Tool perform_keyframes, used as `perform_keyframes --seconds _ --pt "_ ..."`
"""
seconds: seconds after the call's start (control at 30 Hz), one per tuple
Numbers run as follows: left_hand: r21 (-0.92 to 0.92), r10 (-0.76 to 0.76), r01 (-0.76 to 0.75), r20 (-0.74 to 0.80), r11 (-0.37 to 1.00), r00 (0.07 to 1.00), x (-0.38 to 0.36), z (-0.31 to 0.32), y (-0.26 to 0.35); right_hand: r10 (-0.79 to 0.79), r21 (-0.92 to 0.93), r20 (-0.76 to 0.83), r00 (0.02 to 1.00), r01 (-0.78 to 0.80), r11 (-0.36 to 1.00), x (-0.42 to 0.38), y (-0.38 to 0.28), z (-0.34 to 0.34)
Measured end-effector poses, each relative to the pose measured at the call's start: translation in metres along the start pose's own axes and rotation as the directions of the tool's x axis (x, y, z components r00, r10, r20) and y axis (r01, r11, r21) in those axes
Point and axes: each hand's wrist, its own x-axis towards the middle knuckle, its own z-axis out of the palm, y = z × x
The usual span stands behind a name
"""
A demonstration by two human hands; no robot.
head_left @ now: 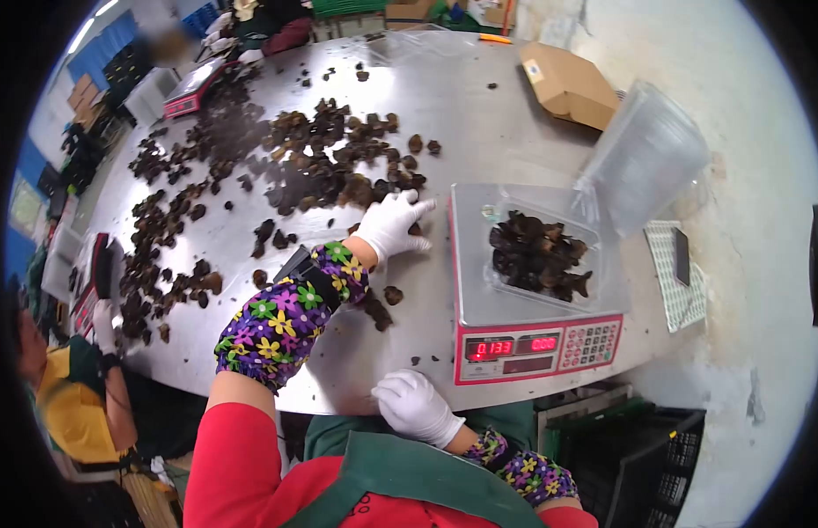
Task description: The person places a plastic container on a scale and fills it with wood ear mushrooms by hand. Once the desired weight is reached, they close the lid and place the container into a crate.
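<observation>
My left hand [396,227], in a white glove, reaches over the metal table with fingers spread. A dark brown mushroom-like piece [415,229] shows beside its fingers, and a larger pile of such pieces [316,163] lies just beyond. At the table's front edge rests my right hand [418,407], also gloved, its fingers curled in; whatever they hold, if anything, is hidden. Between the hands lie a few loose pieces [376,310]. To the right, a clear plastic tray [594,280] holding similar dark pieces [536,255] sits on a scale [469,304] with lit red digits.
Stacked clear trays [646,154] lean near the wall, behind the scale. A cardboard box [567,88] lies at the back right. Beside the scale is a patterned sheet with a dark bar [682,257]. A co-worker [83,396] is at the left, near another scale [96,273].
</observation>
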Motion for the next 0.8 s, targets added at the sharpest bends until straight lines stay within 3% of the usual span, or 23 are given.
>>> perform_keyframes --seconds 0.03,0.2,0.27,0.33,0.4,0.53,0.73,0.8 --pt "0.018 -0.005 0.003 0.106 1.0 0.994 0.002 0.003 0.008 -0.003 -0.003 -0.002 1.0 0.003 1.0 0.0 -0.001 0.0" --pt "-0.184 0.092 -0.131 -0.205 0.974 0.974 -0.013 0.041 -0.033 -0.017 0.017 -0.018 1.0 0.017 1.0 -0.001 0.0 0.001" --pt "-0.315 -0.062 -0.007 -0.208 0.949 0.976 -0.025 0.008 -0.02 -0.006 0.012 -0.026 1.0 0.006 1.0 0.0 -0.001 0.0" --pt "-0.342 -0.034 -0.091 -0.342 0.935 0.939 -0.023 -0.018 -0.013 -0.027 0.008 -0.019 0.999 0.027 1.0 -0.001 -0.001 -0.001" --pt "-0.471 -0.089 -0.11 -0.381 0.875 0.92 -0.018 -0.054 0.014 -0.008 0.011 0.002 1.0 0.008 1.0 -0.002 -0.002 -0.001" --pt "-0.461 0.028 -0.259 -0.45 0.849 0.892 0.006 -0.113 0.086 -0.023 0.019 -0.018 1.0 0.023 1.0 -0.004 0.0 0.0" --pt "-0.366 0.375 -0.49 -0.343 0.791 0.861 0.051 -0.101 0.175 -0.049 0.051 -0.071 0.996 0.053 0.997 -0.007 0.004 0.005" --pt "-0.438 0.433 -0.439 -0.12 0.785 0.893 0.06 -0.089 0.187 -0.04 0.073 -0.065 0.997 0.044 0.996 -0.009 0.005 0.004"
